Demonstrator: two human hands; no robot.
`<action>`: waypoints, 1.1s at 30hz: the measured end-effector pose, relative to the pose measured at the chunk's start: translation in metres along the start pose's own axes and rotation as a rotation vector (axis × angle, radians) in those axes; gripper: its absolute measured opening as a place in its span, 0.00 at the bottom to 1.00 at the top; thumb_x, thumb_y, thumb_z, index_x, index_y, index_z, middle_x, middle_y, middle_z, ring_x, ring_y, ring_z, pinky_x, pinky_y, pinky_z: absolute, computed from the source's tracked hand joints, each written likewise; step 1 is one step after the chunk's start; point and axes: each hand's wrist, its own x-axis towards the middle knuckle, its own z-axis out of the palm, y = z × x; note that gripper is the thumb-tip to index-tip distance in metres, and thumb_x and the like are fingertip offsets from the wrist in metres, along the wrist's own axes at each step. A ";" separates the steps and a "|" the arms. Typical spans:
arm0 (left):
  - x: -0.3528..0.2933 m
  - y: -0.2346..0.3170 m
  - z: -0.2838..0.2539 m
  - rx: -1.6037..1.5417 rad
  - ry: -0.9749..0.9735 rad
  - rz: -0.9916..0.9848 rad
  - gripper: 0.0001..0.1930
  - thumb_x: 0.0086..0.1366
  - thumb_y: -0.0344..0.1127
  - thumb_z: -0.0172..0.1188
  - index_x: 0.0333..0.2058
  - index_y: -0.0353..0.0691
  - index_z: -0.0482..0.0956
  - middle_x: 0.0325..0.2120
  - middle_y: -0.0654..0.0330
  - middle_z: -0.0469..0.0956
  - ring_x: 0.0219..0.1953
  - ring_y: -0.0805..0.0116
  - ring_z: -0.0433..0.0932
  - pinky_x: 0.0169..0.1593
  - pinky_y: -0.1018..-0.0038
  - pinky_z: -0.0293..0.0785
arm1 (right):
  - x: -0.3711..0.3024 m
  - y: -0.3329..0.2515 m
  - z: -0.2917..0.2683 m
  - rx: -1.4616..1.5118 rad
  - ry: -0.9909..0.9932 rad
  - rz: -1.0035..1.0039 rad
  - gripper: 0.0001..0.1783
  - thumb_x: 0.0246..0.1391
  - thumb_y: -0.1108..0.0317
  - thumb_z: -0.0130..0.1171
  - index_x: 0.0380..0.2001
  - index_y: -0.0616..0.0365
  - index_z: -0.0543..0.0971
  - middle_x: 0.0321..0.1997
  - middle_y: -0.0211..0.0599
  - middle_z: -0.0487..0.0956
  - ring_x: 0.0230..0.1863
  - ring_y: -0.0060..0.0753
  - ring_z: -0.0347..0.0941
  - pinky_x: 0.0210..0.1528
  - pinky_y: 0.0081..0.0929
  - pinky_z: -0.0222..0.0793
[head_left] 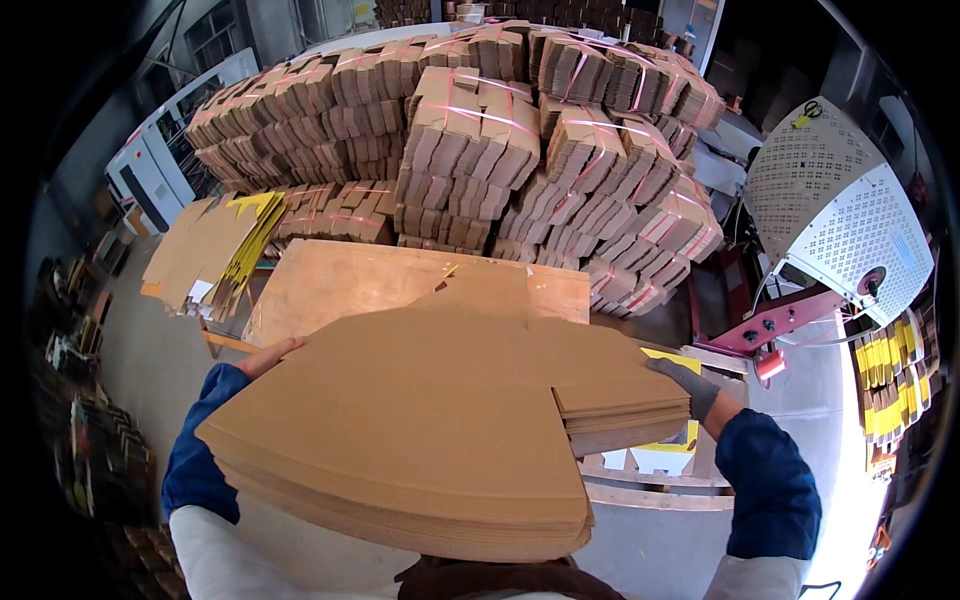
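A thick stack of flat brown cardboard sheets (pixel 420 400), cut with a notch on its right side, spans the space before my body. My left hand (pixel 272 356) grips its left edge; only part of the fingers shows, the rest being behind the cardboard. On the opposite side my right hand (pixel 690 386), in a grey glove, is closed on the stack's narrower right flap. The stack's far part overlaps a wooden table (pixel 350 275), and I cannot tell whether it rests there.
Strapped cardboard bundles (pixel 465 140) are piled high behind the table. Brown and yellow sheets (pixel 215 250) lie at the left. A red-framed machine with a perforated white cover (pixel 840 200) stands at the right. Below my right hand, yellow-and-white sheets (pixel 650 458) lie on a wooden pallet (pixel 660 497).
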 end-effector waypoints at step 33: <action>0.123 0.042 -0.063 0.006 -0.219 0.402 0.32 0.79 0.56 0.42 0.68 0.36 0.65 0.71 0.51 0.61 0.71 0.60 0.61 0.72 0.68 0.58 | 0.042 -0.039 0.023 0.001 0.233 -0.127 0.24 0.70 0.55 0.55 0.62 0.57 0.74 0.58 0.34 0.79 0.56 0.27 0.75 0.58 0.27 0.72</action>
